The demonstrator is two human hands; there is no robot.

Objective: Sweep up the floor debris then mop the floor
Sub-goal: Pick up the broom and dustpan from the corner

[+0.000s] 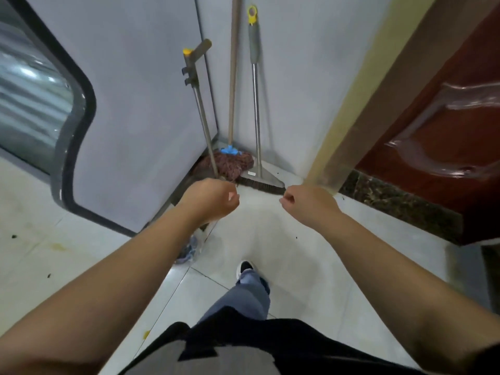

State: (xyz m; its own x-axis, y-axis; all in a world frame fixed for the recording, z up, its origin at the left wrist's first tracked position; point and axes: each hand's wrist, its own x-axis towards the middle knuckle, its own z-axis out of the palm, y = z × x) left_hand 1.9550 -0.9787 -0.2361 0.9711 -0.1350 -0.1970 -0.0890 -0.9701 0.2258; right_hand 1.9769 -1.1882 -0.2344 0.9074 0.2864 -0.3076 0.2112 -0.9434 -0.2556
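Note:
Three tools lean in the wall corner ahead. The broom (262, 180) has a grey triangular head with dark bristles and a metal pole with a grey and yellow grip. A string mop (233, 163) with a reddish-brown head, blue collar and wooden pole stands behind it. A dustpan pole (200, 109) with a yellow-capped handle leans at the left, its pan hidden behind my left hand. My left hand (209, 199) hangs in front of that pole with fingers curled and nothing in it. My right hand (305, 203) is curled too, just in front of the broom head, holding nothing.
A grey door with a dark-rimmed window (38, 104) stands at the left. A red-brown wooden door (443, 131) and its beige frame are at the right. Dark specks (14, 236) and yellow stains dot the white floor tiles. A crumpled plastic bag (189, 250) lies below my left forearm.

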